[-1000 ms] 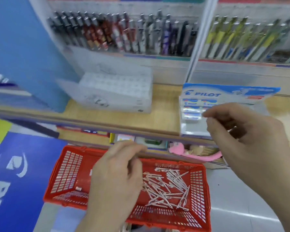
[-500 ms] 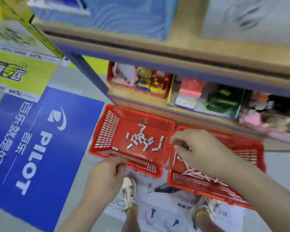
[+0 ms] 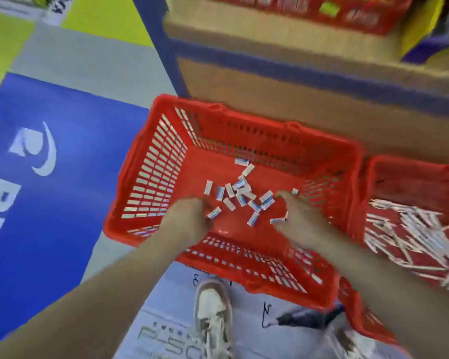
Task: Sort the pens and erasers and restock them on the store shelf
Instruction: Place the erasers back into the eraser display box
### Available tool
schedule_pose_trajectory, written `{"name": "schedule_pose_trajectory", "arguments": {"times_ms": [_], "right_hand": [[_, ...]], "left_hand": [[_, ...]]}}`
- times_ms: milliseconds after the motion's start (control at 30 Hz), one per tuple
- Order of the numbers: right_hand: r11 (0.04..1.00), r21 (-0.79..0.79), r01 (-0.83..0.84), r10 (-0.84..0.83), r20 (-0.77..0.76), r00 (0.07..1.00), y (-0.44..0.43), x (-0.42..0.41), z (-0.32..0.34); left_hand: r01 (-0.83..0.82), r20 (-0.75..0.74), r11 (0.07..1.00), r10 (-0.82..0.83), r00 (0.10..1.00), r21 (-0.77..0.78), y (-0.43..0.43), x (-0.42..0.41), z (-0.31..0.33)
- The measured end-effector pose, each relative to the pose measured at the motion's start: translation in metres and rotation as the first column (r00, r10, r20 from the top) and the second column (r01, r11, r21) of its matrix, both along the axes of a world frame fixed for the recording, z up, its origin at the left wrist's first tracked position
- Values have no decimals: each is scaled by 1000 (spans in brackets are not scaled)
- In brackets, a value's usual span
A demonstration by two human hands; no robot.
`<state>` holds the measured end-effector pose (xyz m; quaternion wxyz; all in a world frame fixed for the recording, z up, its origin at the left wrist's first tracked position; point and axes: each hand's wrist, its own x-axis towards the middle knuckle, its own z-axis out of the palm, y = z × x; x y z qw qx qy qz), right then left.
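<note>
— Where are the hands?

— Both are down inside the red basket (image 3: pixel 151 161) on the floor. The left hand (image 3: pixel 189 216) has its fingers curled downward, tips at the floor of the basket, just beside one eraser (image 3: pixel 214 212) lying at their right. Whether they pinch anything I cannot tell; the picture is smeared there.

— And the other?

— The right hand (image 3: pixel 300 218) is curled as well, fingertips down among the erasers (image 3: pixel 240 189), which lie scattered between the two sets of fingers and just beyond them. One small piece shows at its fingertips, another against its thumb side. Held or only touched, I cannot tell.

— The pens?

— To the right of the right hand's fingers, heaped in a second red basket (image 3: pixel 410 174): white pens (image 3: pixel 410 234), crisscrossed. The shelf (image 3: pixel 296 81) stands beyond both fingertips, past the baskets.
</note>
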<state>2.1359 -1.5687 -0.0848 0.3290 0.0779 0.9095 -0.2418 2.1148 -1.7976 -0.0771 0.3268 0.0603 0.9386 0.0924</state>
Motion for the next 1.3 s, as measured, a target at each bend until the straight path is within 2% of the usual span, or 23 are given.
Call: {"name": "schedule_pose_trajectory", "arguments": {"times_ms": [67,167,300,433,533,600,667,700,733,767,800,867,900,1000,1067,1133,1200,1300], "right_hand": [[999,33,-5,4,12,1000,-3,-10,-47],[993,88,-77,76,12,997,-6,-26,-103],[919,283,-274,295,-33,955,-9,-39,-147],[898,320,-304,346,-83,935,-16,-39,-166],[900,301,-314,355,-91,930,-15,-41,-170],[949,254,-186,213,-83,974,-12,-48,-168],[989,61,133,-134,1,991,-11,-58,-161],[942,-82,325,-317,95,944,-13,-63,-158],[850,-206,485,-448,202,871,-15,-65,-156],[756,-286,588,-521,280,806,-18,-66,-155],[716,-317,621,-554,282,783,-19,-68,-155],[776,-279,566,-533,190,824,-19,-67,-160],[827,-237,510,-485,158,860,-19,-66,-162],[969,-69,235,-227,111,968,-20,-57,-162],[996,73,61,-65,64,996,-22,-48,-167],[989,144,10,-12,13,1000,-27,-39,-172],[982,186,-6,9,-15,1000,-32,-35,-177],[987,150,60,-63,13,998,-35,-41,-177]], "left_hand": [[94,58,994,-90,994,-60,8,-13,-53],[239,38,965,-236,971,-110,20,-34,-114],[213,-33,966,-220,975,-146,25,-55,-177],[207,-53,972,-213,976,-108,24,-63,-196],[297,-78,954,-298,951,-32,20,-66,-192],[380,-59,924,-382,922,-31,18,-68,-185],[479,-34,876,-481,876,-60,17,-70,-179],[491,-29,868,-494,869,-70,15,-72,-178],[467,-27,882,-470,882,-68,15,-73,-177],[405,-12,913,-406,914,-50,15,-75,-176],[316,17,949,-316,949,-18,16,-77,-174],[166,79,986,-168,983,35,20,-80,-171],[161,84,986,-165,983,45,21,-81,-172],[295,83,955,-293,952,-10,26,-75,-175],[374,106,921,-364,925,-105,29,-70,-178],[402,110,902,-388,915,-157,32,-67,-183],[387,103,912,-376,921,-133,35,-64,-187],[337,145,935,-320,936,-113,39,-67,-182]]}}
